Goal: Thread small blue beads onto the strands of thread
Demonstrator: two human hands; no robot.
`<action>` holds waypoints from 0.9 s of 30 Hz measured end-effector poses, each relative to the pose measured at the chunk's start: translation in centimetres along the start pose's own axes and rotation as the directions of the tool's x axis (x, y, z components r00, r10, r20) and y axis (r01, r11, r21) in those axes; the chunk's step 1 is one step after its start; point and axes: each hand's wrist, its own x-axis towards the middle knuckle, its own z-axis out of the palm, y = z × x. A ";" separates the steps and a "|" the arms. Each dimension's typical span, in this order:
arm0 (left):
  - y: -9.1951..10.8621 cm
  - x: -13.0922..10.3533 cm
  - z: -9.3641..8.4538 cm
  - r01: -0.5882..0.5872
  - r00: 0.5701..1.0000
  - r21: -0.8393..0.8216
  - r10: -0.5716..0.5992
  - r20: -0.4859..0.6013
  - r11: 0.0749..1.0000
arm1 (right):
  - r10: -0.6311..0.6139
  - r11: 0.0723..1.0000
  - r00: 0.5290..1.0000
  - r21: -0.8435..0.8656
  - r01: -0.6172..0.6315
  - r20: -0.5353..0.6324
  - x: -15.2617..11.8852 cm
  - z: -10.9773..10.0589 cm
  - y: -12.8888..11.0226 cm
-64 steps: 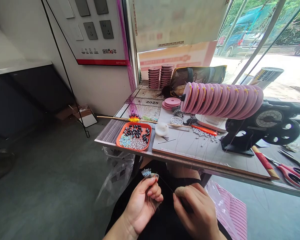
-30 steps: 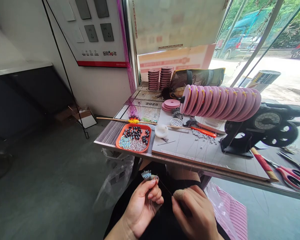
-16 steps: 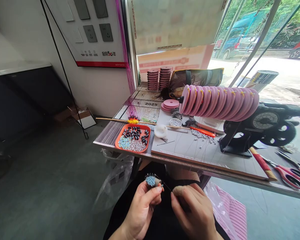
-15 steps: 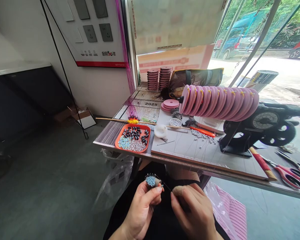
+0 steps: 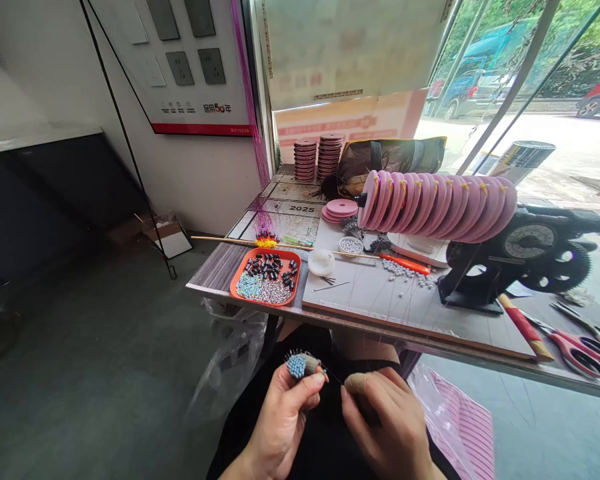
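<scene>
My left hand (image 5: 286,410) is closed on a bundle of small blue-headed pieces (image 5: 296,366) with dark thin ends, held between thumb and fingers above my lap. A beige cover wraps its index finger. Just to the right, my right hand (image 5: 387,413) pinches a thin dark line that runs toward the bundle; a beige cover (image 5: 356,383) is on one of its fingers too. The two hands are a short gap apart. On the table edge beyond them sits an orange tray (image 5: 234,275) of black, blue and silvery small parts.
A grey board (image 5: 380,313) on the table (image 5: 207,270) bears a black machine (image 5: 473,283) with a row of pink discs (image 5: 437,205). Pink-handled scissors (image 5: 583,353) lie at the right. A thin stick (image 5: 220,239) overhangs the table's left edge.
The blue-headed bundle has tilted and shifted slightly left and down in my left hand. My right hand has barely moved.
</scene>
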 end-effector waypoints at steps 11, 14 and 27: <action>1.0 0.2 -0.1 -0.069 0.998 0.015 0.069 -0.006 0.998 | -0.073 0.995 0.982 -0.077 0.060 -0.175 -1.6 -1.9 1.0; 2.0 0.2 -0.3 -0.163 0.986 0.074 0.164 -0.012 0.984 | 0.107 0.988 0.947 0.074 -0.136 0.303 -3.4 -1.1 3.2; 3.1 0.5 -0.2 -0.226 0.974 0.130 0.225 0.019 0.965 | 0.506 0.847 0.541 -0.267 -0.460 0.672 1.0 13.4 8.7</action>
